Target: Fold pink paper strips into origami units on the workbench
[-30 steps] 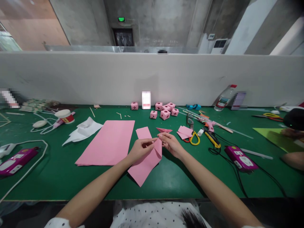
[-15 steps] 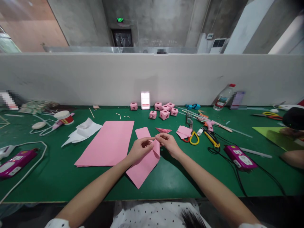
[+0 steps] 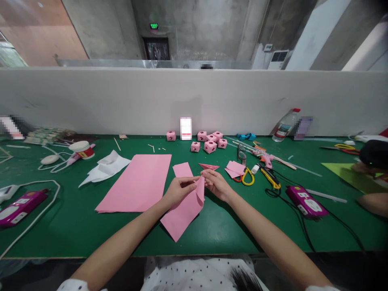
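Observation:
A pink paper strip (image 3: 182,214) lies on the green table (image 3: 75,230) in front of me, its far end folded up and over. My left hand (image 3: 178,190) pinches that folded end from the left. My right hand (image 3: 216,184) pinches the same corner from the right. Both hands meet at the fold, fingers closed on the paper. Just beyond lies a second pink strip (image 3: 182,169) and a small folded pink piece (image 3: 208,166).
A large pink sheet (image 3: 139,182) lies to the left, white paper (image 3: 104,167) beyond it. Several pink paper cubes (image 3: 210,142) stand near the white partition. Scissors (image 3: 246,173), a cutter, a glue gun and a purple power strip (image 3: 306,201) lie to the right. Another person's arm (image 3: 374,202) is at the far right.
The folded end of the strip has been lifted slightly and curled over; both hands stay pinched on it in nearly the same spot.

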`<state>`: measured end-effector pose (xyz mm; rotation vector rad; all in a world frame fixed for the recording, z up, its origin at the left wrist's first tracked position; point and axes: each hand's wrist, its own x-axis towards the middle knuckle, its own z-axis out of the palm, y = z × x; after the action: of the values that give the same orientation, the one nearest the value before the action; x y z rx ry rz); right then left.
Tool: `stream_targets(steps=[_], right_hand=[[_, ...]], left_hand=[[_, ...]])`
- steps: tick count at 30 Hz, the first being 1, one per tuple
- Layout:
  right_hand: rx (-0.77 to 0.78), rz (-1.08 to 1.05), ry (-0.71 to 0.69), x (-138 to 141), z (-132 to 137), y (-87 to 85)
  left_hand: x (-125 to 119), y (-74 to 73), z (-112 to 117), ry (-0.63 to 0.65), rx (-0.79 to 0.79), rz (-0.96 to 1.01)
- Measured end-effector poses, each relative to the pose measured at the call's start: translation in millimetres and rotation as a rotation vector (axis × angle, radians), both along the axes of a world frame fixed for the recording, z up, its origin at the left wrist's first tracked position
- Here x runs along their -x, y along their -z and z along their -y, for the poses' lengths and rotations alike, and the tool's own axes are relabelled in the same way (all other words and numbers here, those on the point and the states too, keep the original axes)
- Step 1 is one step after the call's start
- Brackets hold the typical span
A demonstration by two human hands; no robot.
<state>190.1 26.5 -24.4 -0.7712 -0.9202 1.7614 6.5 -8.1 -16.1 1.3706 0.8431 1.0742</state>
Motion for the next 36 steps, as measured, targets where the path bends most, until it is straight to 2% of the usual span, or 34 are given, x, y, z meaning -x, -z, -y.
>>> stream_targets(steps=[12,28,36], right_hand=[[-0.006,0.043,0.035,-0.4,-1.2,2.2],[-0.034,0.05,0.026,-4.4,-2.4,-0.1],[-0.031,0.097,0.038,-5.2,-4.9,2.5]], left_hand=[[0.0,-0.8,0.7,-0.018,0.011,-0.057],[1.2,3.4,-3.5,-0.019,0.051,0.022],[2.8,1.8,-2.5,-0.041,0.044,-0.04]])
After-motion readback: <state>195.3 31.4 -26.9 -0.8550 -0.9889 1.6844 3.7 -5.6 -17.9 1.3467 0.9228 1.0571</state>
